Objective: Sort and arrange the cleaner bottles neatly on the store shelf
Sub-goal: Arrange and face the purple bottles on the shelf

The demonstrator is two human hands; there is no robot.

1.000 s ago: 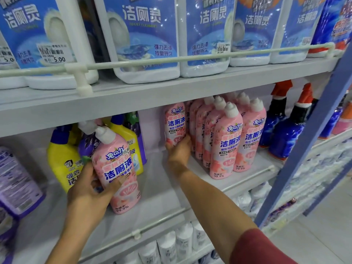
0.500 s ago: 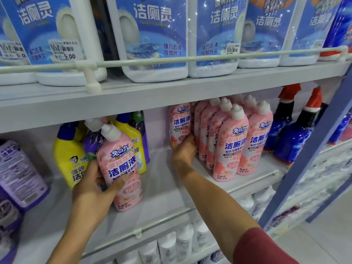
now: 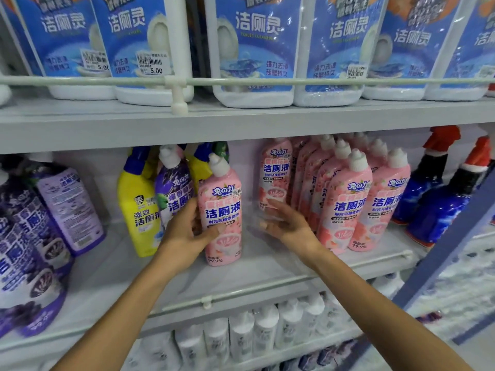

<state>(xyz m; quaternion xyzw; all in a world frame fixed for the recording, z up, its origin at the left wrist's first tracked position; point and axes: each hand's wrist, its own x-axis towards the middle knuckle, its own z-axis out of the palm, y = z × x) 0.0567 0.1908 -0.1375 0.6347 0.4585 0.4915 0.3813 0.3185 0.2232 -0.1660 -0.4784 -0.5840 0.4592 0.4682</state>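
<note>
My left hand (image 3: 184, 234) grips a pink cleaner bottle (image 3: 223, 210) with a white cap, upright on the middle shelf (image 3: 112, 285). My right hand (image 3: 288, 226), blurred, is off the bottles with fingers spread, just in front of a pink bottle (image 3: 274, 172) standing alone at the back. To its right stands a tight group of several pink bottles (image 3: 361, 199) in rows. A gap of bare shelf lies between the held bottle and that group.
Yellow bottle (image 3: 136, 202) and purple bottle (image 3: 174, 188) stand left of my left hand; purple refill pouches (image 3: 34, 236) farther left. Dark blue spray bottles (image 3: 439, 194) with red triggers sit at right. Large blue-label jugs (image 3: 254, 49) fill the upper shelf behind a rail (image 3: 241, 81).
My right hand has let go of the lone pink bottle at the back and pulled toward me, fingers open. My left hand has moved its pink bottle rightward, closer to the group.
</note>
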